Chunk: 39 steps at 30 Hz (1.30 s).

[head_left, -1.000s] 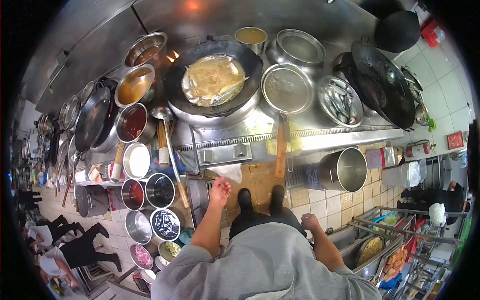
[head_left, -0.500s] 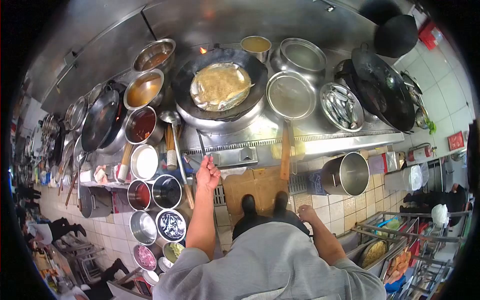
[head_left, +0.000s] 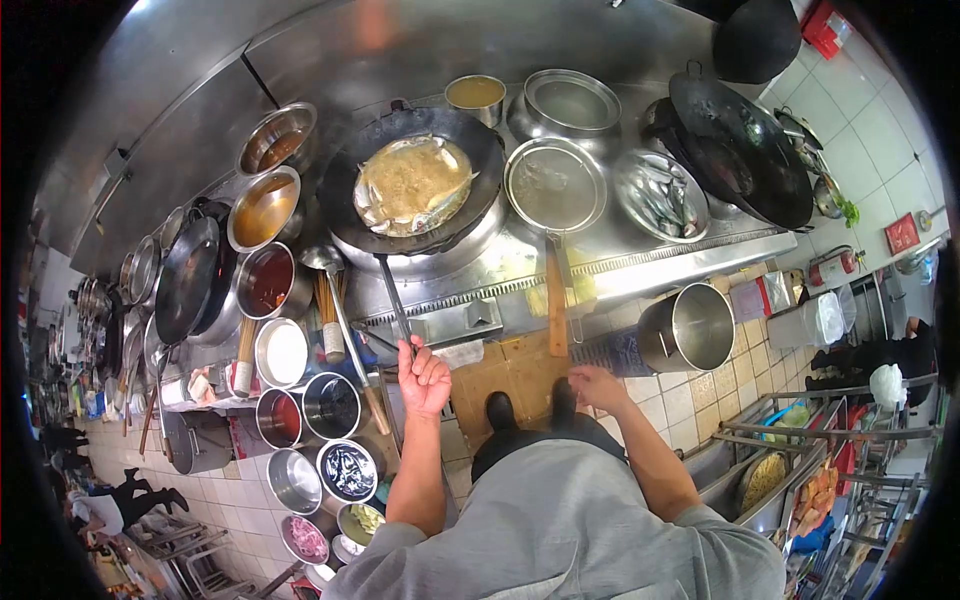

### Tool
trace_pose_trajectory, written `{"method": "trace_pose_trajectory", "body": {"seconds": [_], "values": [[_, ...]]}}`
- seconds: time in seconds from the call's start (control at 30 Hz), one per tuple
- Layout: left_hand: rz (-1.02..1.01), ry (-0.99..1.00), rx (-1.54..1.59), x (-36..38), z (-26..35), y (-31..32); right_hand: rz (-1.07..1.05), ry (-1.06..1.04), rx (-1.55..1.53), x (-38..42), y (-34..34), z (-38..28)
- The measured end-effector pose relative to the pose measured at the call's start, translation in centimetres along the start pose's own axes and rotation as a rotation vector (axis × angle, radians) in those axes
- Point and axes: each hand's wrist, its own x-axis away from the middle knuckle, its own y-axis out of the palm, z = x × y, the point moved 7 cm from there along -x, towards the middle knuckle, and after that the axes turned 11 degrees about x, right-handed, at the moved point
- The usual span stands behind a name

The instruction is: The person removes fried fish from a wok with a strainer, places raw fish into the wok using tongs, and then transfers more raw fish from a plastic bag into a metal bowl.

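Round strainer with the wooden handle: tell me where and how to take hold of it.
Probably best by the lower end of the wooden handle, from the wearer's side, with the right hand. The handle is long, straight and juts past the counter edge toward the wearer; the round mesh lies farther away.

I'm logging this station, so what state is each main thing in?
Wok: holding fish, foamy liquid
Second wok: tilted
Fish bowl: uncovered, filled
Strainer: resting, unheld
Ladle: resting, unheld
Tall pot: uncovered
Left hand: curled at metal rod
Right hand: empty, loosely bent
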Motion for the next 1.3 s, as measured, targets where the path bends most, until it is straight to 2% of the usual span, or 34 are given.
{"method": "trace_pose_trajectory", "body": {"seconds": [0.2,0.3,0.43,0.5,0.6,0.67,0.7,0.8,0.83,0.87,0.93,0.97,1.0,1.07,1.1,1.17,1.23,1.27,1.3], "values": [[-0.135,-0.036,0.11,1.4,-2.1,2.5,-0.18,-0.183,-0.02,1.8,1.7,-6.0],[-0.184,-0.072,0.148,2.4,-3.5,3.2,-0.303,-0.278,0.014,4.2,2.2,-11.4],[-0.229,-0.146,0.088,3.1,-6.1,4.3,-0.409,-0.431,-0.136,5.2,4.1,-17.2],[-0.218,-0.194,-0.003,3.0,-7.2,4.2,-0.305,-0.62,-0.001,5.8,3.6,-20.9],[-0.13,-0.313,-0.216,2.8,-8.7,3.1,-0.018,-0.797,-0.218,4.2,3.9,-23.0],[-0.02,-0.42,-0.425,2.8,-10.7,2.5,-0.196,-0.671,-0.161,4.0,3.6,-24.6],[0.01,-0.422,-0.656,2.4,-11.6,1.9,-0.287,-0.605,-0.134,4.1,3.5,-24.8],[0.055,-0.547,-0.92,1.7,-14.3,1.6,-0.458,-0.57,-0.862,3.7,1.7,-23.4],[0.059,-0.621,-0.859,1.1,-15.0,1.2,-0.469,-0.547,-0.927,3.2,0.8,-22.2],[0.054,-0.639,-0.948,0.7,-15.6,0.8,-0.44,-0.526,-0.999,1.9,0.1,-20.5],[0.044,-0.675,-1.126,-0.1,-17.5,0.3,-0.132,-0.233,-1.144,3.6,-4.0,-18.4],[0.019,-0.767,-1.054,0.1,-17.8,-0.7,-0.096,-0.265,-1.131,2.5,-6.0,-16.5],[0.082,-0.758,-1.125,0.2,-17.6,-1.2,-0.06,-0.298,-1.117,1.4,-8.5,-14.4],[0.215,-0.734,-1.268,1.3,-17.0,-2.1,0.114,-0.113,-1.042,0.9,-15.5,-10.1],[0.318,-0.711,-1.274,2.1,-15.2,-4.7,0.184,-0.052,-0.935,0.1,-19.3,-7.0],[0.539,-0.58,-1.381,3.9,-12.1,-7.1,0.603,-0.099,-0.325,-3.3,-29.0,0.4],[0.705,-0.431,-1.509,6.5,-8.7,-10.0,0.901,-0.041,0.44,-3.8,-36.0,1.1],[0.799,-0.374,-1.496,8.2,-6.3,-12.2,0.867,0.132,0.673,-2.7,-38.7,0.4],[0.893,-0.317,-1.482,10.2,-4.4,-13.7,0.864,0.08,0.795,-3.4,-40.8,0.5]]}}
